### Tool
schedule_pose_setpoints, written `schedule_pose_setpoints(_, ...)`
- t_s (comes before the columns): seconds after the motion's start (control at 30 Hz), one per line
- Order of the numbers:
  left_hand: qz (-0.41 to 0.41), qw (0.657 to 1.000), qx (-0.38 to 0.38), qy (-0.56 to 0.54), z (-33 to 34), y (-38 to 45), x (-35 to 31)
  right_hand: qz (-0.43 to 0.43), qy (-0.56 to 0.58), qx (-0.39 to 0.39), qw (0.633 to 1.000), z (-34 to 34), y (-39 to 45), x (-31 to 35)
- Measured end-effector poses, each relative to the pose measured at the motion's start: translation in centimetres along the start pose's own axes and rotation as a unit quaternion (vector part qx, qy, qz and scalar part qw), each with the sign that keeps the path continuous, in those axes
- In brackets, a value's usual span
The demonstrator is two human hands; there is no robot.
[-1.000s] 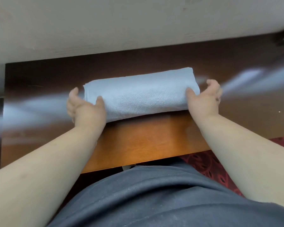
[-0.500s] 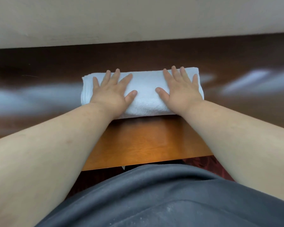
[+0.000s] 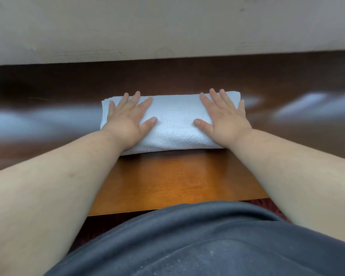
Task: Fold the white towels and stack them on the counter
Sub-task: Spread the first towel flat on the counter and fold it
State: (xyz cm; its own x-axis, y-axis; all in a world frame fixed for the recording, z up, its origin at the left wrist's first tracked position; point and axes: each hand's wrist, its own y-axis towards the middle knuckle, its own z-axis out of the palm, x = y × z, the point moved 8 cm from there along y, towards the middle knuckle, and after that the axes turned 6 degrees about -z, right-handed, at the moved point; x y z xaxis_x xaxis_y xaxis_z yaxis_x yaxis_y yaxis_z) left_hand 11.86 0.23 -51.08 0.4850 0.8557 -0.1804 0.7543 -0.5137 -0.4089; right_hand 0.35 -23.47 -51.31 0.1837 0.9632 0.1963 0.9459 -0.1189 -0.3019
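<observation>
A folded white towel (image 3: 174, 124) lies as a thick oblong pad across the middle of the dark wooden counter (image 3: 167, 182). My left hand (image 3: 127, 118) lies flat on the towel's left half, fingers straight and spread. My right hand (image 3: 223, 118) presses flat on its right half in the same way. Only this one towel shows in the head view.
A pale wall (image 3: 167, 26) runs right behind the counter. The counter's left end stops near the frame's left edge. Its front edge is just ahead of my grey shirt (image 3: 187, 242). Patterned red carpet (image 3: 275, 208) shows below at the right.
A second ago my hands cupped the towel's two ends from the sides. They have since moved onto its top and now lie flat, spread slightly wider apart than half a second ago.
</observation>
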Motion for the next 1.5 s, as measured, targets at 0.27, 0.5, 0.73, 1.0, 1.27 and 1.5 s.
schedule_pose_setpoints(0.27, -0.063, 0.997, -0.020, 0.027, -0.6, -0.4, 1.2, 0.037, 0.022, -0.035, 0.998, -1.2, -1.3, 0.0)
schedule_pose_setpoints(0.5, -0.473, 0.732, -0.002, -0.491, 3.6, -7.3, 8.9, 0.418, 0.484, -0.092, 0.763, 1.6, -7.2, -5.7)
schedule_pose_setpoints(0.73, -0.411, 0.710, 0.104, -0.562, 4.5, -6.1, 8.9, 0.419, 0.597, 0.053, 0.682, 3.3, -6.7, -6.7)
schedule_pose_setpoints(1.0, -0.425, 0.671, 0.153, -0.588, 4.0, -7.5, 8.9, 0.398, 0.643, 0.117, 0.644, 3.5, -5.9, -5.8)
schedule_pose_setpoints(1.27, -0.428, 0.624, 0.008, -0.653, 0.8, -9.7, 11.9, 0.266, 0.652, 0.096, 0.703, -1.0, -0.1, -1.6)
schedule_pose_setpoints(1.5, -0.412, 0.614, -0.067, -0.670, -3.9, -11.6, 18.1, 0.212, 0.667, 0.064, 0.712, -3.3, 4.5, 5.3)
